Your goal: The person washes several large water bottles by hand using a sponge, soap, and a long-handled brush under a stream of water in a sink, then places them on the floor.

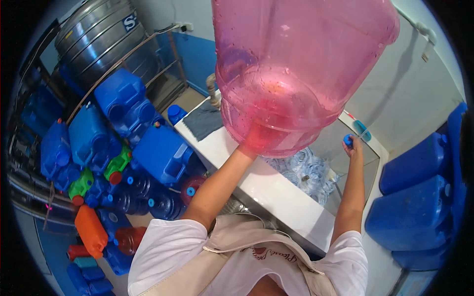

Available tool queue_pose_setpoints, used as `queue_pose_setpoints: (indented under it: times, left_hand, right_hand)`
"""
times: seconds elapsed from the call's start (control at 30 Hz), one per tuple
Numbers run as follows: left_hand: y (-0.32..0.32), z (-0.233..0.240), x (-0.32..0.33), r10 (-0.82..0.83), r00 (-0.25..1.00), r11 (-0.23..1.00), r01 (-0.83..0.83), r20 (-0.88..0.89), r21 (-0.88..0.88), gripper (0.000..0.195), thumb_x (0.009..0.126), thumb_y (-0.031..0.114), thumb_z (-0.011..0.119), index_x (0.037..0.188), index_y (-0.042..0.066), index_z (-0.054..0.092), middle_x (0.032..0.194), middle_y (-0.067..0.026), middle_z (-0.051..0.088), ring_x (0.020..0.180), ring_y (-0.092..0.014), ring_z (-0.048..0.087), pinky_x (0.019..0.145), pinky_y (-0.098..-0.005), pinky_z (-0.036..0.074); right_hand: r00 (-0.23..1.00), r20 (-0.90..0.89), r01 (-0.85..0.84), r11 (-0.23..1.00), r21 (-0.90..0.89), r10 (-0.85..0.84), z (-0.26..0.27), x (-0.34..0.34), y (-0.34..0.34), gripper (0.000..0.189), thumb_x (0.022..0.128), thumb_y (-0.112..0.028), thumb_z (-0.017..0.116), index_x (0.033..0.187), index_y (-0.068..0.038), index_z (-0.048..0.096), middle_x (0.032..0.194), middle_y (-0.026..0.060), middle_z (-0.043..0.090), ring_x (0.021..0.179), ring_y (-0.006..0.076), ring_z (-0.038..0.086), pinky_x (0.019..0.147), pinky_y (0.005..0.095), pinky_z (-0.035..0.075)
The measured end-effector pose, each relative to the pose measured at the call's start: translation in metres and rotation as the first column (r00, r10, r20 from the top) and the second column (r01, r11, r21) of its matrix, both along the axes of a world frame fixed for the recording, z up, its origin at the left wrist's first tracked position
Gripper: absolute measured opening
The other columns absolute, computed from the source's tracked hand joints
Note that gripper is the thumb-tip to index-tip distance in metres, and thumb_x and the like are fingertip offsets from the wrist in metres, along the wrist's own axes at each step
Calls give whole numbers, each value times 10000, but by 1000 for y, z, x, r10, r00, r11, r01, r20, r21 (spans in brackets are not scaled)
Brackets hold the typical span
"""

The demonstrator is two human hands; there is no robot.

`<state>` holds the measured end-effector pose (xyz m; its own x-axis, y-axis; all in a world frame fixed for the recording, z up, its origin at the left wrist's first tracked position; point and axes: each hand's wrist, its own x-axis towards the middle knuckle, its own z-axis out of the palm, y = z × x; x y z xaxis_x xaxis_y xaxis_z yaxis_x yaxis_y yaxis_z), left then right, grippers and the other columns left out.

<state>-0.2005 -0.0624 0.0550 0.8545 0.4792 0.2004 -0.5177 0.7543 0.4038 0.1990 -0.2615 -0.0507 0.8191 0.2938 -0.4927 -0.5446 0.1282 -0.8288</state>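
Note:
A large translucent pink water jug (292, 85), wet with drops, fills the upper middle of the view. My left hand (263, 135) shows blurred through the plastic near its lower end; how the fingers sit there is hard to make out, but the jug is held up by it. To the right, over the white-rimmed basin, my right hand (353, 146) grips a small blue cap (348, 140). Beneath the jug and hand, the basin (281, 201) holds a heap of pale blue, clear plastic pieces (307, 174).
Blue jerrycans (163, 153) and round jugs crowd the left floor. An orange container (91, 231) lies below them. A dark cloth (203, 120) and a teal brush-like item (361, 130) rest on the basin's edges. Large blue containers (411, 212) stand at right, a steel tank (100, 40) behind.

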Motion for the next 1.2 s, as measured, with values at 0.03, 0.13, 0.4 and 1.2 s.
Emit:
queue_pose_setpoints:
  times: [0.03,0.13,0.4,1.2]
  left_hand:
    - [4,1,-14,25,1000,1000,-25,3,-1,453,879,375,523,1220,80,484,1210,-97,517,1111,-251,491,931,-401,433]
    - [13,4,-54,91,996,996,-91,17,-6,449,878,369,527,1217,78,485,1204,-97,520,1104,-251,496,924,-400,436]
    - [43,-6,-222,350,936,936,-351,-39,-31,438,873,353,538,1207,76,489,1187,-98,528,1086,-250,507,908,-397,445]
    - [178,53,-751,879,-402,-218,-817,-256,534,303,739,98,706,1003,56,564,927,-63,600,780,-184,595,703,-314,503]
  right_hand:
    - [1000,2,13,1000,7,-13,-3,-9,5,172,790,-151,629,890,-72,515,828,75,539,726,218,569,670,371,580]
    - [999,15,28,998,54,-29,-4,-30,11,216,795,-157,631,927,-42,503,904,109,518,777,243,563,681,379,579]
    - [988,60,-154,960,234,144,21,-147,75,281,815,-143,623,1030,-13,498,961,127,565,816,244,597,716,353,574]
    - [425,492,-864,502,-29,760,137,-472,291,311,871,-170,580,1145,-51,494,1001,74,599,817,126,608,673,251,537]
